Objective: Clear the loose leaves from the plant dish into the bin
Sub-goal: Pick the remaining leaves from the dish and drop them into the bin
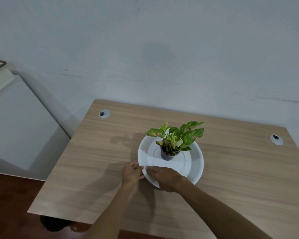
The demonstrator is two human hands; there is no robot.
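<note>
Dish [195,163] mid-bench [231,169], potted plant [176,138] at centre | left hand [131,173] grip pinching near rim; right hand [164,177] flat on rim, grip released | no loose leaves visible | judged light, stiff, slippery; top-heavy, hold rim both sides.

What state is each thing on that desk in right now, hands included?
White plant dish: flat on the desk, no loose leaves visible in it.
Potted plant: upright in its small grey pot at the dish's centre.
Left hand: fingers on the dish's near-left rim.
Right hand: resting over the dish's near rim.
Wooden desk: bare apart from the dish.
Cable grommets: set into the desk's far corners.
</note>
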